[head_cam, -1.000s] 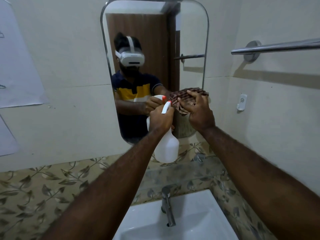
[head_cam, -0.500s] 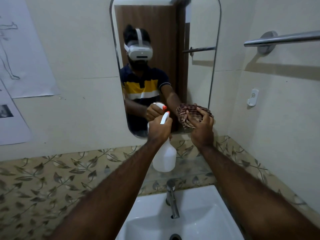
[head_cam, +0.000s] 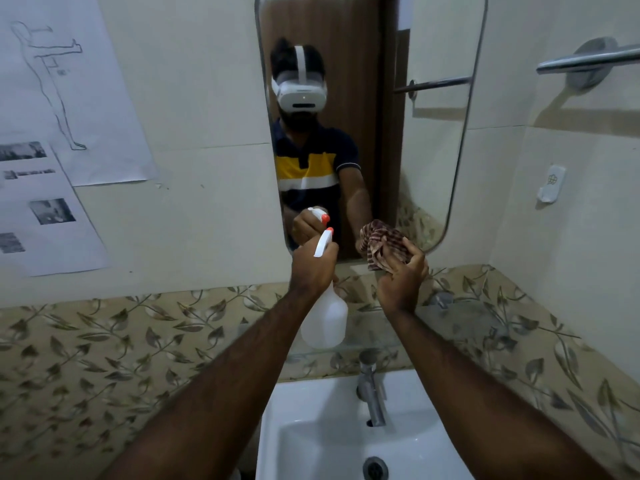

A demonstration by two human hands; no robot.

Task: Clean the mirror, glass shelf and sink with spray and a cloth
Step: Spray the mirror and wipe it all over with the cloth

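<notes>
Your left hand (head_cam: pixel 313 268) is wrapped around the neck of the spray bottle (head_cam: pixel 323 322), fingers closed on it, with the white nozzle and its orange tip aimed at the bottom edge of the mirror (head_cam: pixel 433 140). The bottle's pale body hangs below your fist, just above the glass shelf (head_cam: pixel 460 327) — whether it touches the shelf you cannot tell from here. Your right hand (head_cam: pixel 401 278) clutches the bunched, striped cloth (head_cam: pixel 381 247), held up against the mirror's lower right corner. The shelf runs along the leaf-patterned tile band under the mirror. Below it sits the white sink (head_cam: pixel 311 427), with the metal tap (head_cam: pixel 372 389) at its back edge and the drain (head_cam: pixel 375 467) near the frame's bottom edge. A towel bar (head_cam: pixel 588 58) is fixed to the right wall — paper sheets (head_cam: pixel 52 174) hang on the left.
</notes>
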